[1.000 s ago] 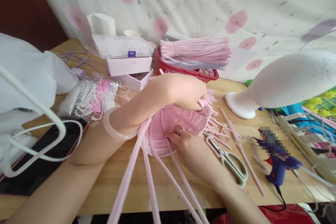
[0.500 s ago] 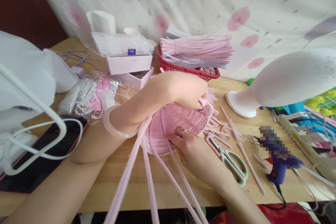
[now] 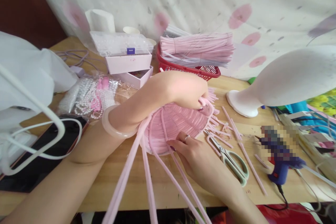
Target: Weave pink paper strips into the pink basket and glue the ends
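Note:
A bowl-shaped piece woven from pink pipe cleaners (image 3: 181,119) rests tilted on the table. My left hand (image 3: 193,92) reaches over its far side, fingers curled round the rim at the right; most fingertips are hidden. Long pink strands hang from the piece toward me. Lower down, my right hand (image 3: 189,150) pinches one pipe cleaner strand (image 3: 181,171) between thumb and index finger, at the near edge of the weave. Scissors with pale green handles (image 3: 236,166) lie just right of my right hand.
Cut pink pieces (image 3: 223,133) are scattered beside the weave. A blue glue gun (image 3: 279,171) lies at the right, a white foam head (image 3: 286,80) behind it. A red basket (image 3: 189,70) holds bundled pipe cleaners. Bagged beads (image 3: 89,98) and a dark tablet (image 3: 47,157) are left.
My right hand has shifted slightly right and down, its fingers sliding toward the near edge of the weave. The left hand keeps its hold on the rim.

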{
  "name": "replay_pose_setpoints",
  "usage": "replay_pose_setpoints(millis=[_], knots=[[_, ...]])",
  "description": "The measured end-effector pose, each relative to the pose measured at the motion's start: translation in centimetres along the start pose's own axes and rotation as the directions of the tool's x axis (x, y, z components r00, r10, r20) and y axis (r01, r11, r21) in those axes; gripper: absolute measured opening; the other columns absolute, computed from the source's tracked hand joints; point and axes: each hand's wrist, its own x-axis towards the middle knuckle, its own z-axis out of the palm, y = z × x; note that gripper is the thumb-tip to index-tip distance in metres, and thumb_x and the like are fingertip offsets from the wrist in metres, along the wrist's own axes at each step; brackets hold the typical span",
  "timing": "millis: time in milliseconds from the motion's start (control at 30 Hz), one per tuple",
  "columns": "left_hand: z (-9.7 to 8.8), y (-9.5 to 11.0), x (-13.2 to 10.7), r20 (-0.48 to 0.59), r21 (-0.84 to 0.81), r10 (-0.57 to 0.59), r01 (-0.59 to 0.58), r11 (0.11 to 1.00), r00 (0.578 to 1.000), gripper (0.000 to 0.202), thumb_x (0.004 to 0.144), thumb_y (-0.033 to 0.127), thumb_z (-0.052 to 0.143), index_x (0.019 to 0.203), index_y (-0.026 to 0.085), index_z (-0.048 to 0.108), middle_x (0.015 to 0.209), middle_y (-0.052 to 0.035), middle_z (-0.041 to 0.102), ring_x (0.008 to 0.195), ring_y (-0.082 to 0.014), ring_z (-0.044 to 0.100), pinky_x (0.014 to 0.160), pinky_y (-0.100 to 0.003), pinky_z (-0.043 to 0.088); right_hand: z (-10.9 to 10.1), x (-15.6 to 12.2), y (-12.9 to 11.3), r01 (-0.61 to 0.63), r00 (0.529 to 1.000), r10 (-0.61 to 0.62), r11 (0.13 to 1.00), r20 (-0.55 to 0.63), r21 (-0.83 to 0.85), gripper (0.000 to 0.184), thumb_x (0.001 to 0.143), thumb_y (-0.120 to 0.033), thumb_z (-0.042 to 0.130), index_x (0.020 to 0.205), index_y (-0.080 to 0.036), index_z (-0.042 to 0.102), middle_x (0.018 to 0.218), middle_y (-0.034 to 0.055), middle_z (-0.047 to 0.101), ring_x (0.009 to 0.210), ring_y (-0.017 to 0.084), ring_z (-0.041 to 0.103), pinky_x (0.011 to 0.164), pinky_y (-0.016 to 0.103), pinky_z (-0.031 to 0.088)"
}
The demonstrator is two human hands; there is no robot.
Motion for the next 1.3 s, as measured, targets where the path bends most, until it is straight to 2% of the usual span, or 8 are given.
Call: replay_pose_setpoints(millis=[233,400,533,667,900,1000,1100,1300], knots=[[0.2,0.0,0.1,-0.01,0.023,-0.01,0.01,1.0,1.0,0.025,0.087,0.024,0.048,0.087,0.018,0.072,0.079,-0.002,0.069,0.061,-0.0129,0.049,0.059,-0.029,0.027,0.5,-0.1,1.1,0.086,0.973,-0.074,0.995,-0.22,0.044,0.029,0.095,-0.008,0.041,0.112,-0.018,0.061,0.101,0.0088,0.063,0.084,0.021,0.063,0.074,0.033,0.049],[0.2,0.1,0.2,0.002,0.029,-0.012,0.012,1.0,1.0,0.024,0.087,0.024,0.049,0.089,0.018,0.073,0.086,-0.0033,0.072,0.066,-0.0139,0.054,0.06,-0.029,0.029,1.5,1.0,1.5,0.134,0.933,-0.12,0.991,-0.338,0.017,0.038,0.087,-0.001,0.039,0.122,-0.012,0.048,0.105,0.0144,0.063,0.1,0.027,0.057,0.083,0.04,0.049],[0.0,0.2,0.0,0.014,0.018,0.006,-0.006,1.0,1.0,0.028,0.089,0.023,0.049,0.1,0.019,0.075,0.097,-0.0053,0.074,0.077,-0.0165,0.061,0.067,-0.027,0.035,2.1,1.5,1.7,0.148,0.939,-0.132,0.989,-0.317,0.024,0.042,0.078,0.005,0.037,0.114,-0.014,0.047,0.107,0.0142,0.058,0.103,0.026,0.054,0.085,0.04,0.049],[-0.2,0.3,-0.2,0.023,0.031,-0.013,0.012,0.999,1.0,0.031,0.09,0.027,0.047,0.099,0.018,0.076,0.094,-0.0079,0.074,0.077,-0.0192,0.062,0.072,-0.029,0.038,2.1,1.6,1.7,0.123,0.953,-0.109,0.992,-0.284,0.03,0.045,0.072,0.007,0.04,0.111,-0.013,0.048,0.106,0.0137,0.056,0.1,0.025,0.054,0.084,0.038,0.05],[-0.2,0.4,-0.4,0.03,-0.014,-0.012,0.012,1.0,0.999,0.034,0.088,0.023,0.049,0.111,0.02,0.073,0.101,-0.0077,0.075,0.088,-0.0218,0.063,0.084,-0.032,0.04,1.8,1.7,1.1,0.133,0.957,-0.143,0.989,-0.251,-0.058,0.039,0.079,0.006,0.036,0.109,-0.013,0.052,0.103,0.0147,0.056,0.1,0.027,0.053,0.085,0.042,0.049],[-0.2,0.6,-0.4,0.038,-0.002,0.004,-0.004,1.0,0.999,0.033,0.091,0.024,0.046,0.111,0.021,0.073,0.103,-0.0072,0.075,0.085,-0.0204,0.062,0.077,-0.03,0.04,1.8,1.6,1.5,0.157,0.935,-0.164,0.986,-0.315,-0.048,0.031,0.086,0.003,0.035,0.106,-0.014,0.051,0.1,0.014,0.057,0.1,0.027,0.052,0.084,0.041,0.05],[-0.3,0.6,-0.5,0.054,0.018,0.035,-0.036,0.999,0.998,0.032,0.092,0.024,0.044,0.101,0.019,0.075,0.099,-0.008,0.075,0.078,-0.0195,0.062,0.07,-0.03,0.039,1.9,1.9,2.0,0.147,0.924,-0.149,0.989,-0.351,-0.033,0.035,0.087,0.003,0.034,0.115,-0.014,0.047,0.107,0.0155,0.058,0.103,0.027,0.053,0.086,0.042,0.051],[-0.4,0.2,-0.3,0.056,-0.01,0.043,-0.042,0.999,0.997,0.033,0.088,0.02,0.046,0.104,0.022,0.075,0.102,-0.0062,0.074,0.08,-0.019,0.061,0.066,-0.029,0.037,2.2,3.4,2.2,0.174,0.946,-0.175,0.984,-0.272,-0.027,0.055,0.079,0.006,0.033,0.131,-0.009,0.034,0.128,0.0244,0.051,0.127,0.03,0.047,0.092,0.049,0.052]])
